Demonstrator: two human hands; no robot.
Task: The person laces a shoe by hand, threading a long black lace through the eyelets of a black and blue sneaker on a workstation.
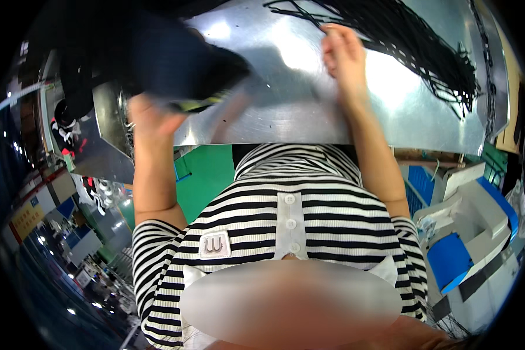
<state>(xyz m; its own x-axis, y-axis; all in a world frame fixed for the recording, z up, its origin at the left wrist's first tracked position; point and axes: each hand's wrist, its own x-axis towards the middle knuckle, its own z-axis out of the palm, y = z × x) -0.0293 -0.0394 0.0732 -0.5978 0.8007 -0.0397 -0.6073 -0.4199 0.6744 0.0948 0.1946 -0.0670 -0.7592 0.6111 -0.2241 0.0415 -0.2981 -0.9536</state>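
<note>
The view looks down, and the scene appears upside-down relative to the wearer, with the striped black-and-white shirt (286,216) filling the lower middle. The left hand (147,119) is closed around the edge of a dark, blurred piece of black material (175,58) with a yellowish-green strip along its rim, holding it at the near left corner of the shiny metal worktable (286,111). The blur hides exactly how the fingers wrap it. The right hand (343,55) lies further out on the metal surface, its fingers curled and pinching at a strand from a bundle of thin black cords (426,46) that fans across the far right part of the table. The cord bundle rests flat on the metal, with its loose ends toward the right edge. A few single cords trail off to the left of the hand near the top rim. Beside the table on the right stands a white and blue machine (472,227), and green floor (207,175) shows below the table edge.
</note>
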